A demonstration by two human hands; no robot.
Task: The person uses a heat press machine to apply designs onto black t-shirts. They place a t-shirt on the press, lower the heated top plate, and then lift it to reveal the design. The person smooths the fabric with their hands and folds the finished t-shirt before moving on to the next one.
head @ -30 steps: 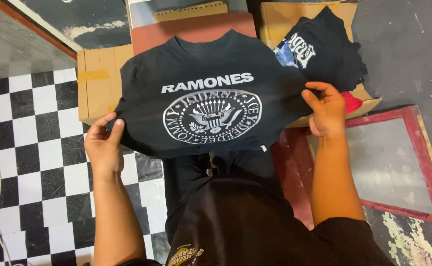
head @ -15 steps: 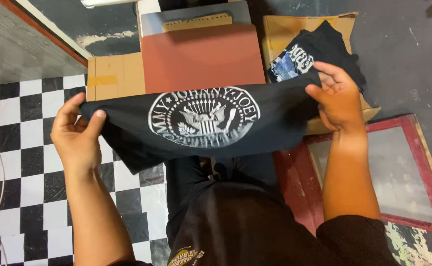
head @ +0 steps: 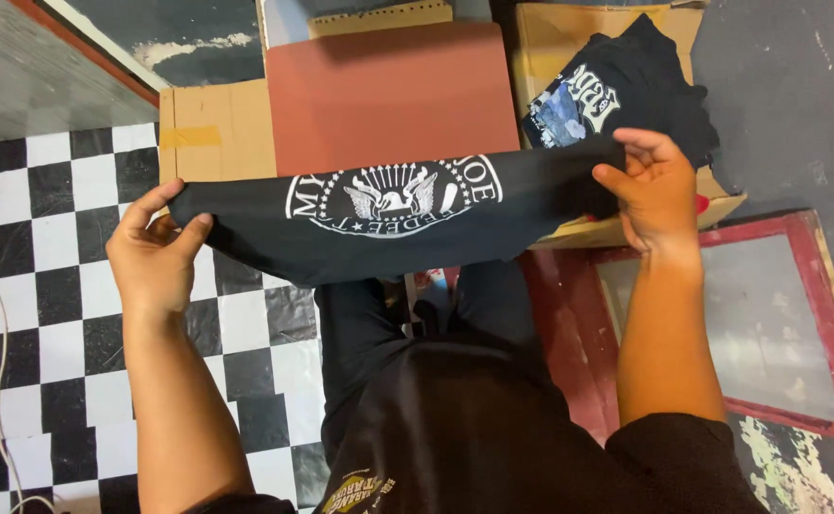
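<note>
Checkered black-and-white floor (head: 46,257) lies to the left, with grey concrete and a red-framed panel (head: 821,314) to the right. Above them a black T-shirt with a white round emblem (head: 393,224) hangs folded into a long band, its long axis running left to right between both hands, clear of the floor. The left hand (head: 155,257) is clamped on the band's left end, thumb over the cloth; the right hand (head: 655,195) pinches the right end, slightly higher. Just beyond the band sits a flat reddish board (head: 388,95) on cardboard boxes (head: 212,133); another black printed shirt (head: 626,95) lies in the box near the right hand.
</note>
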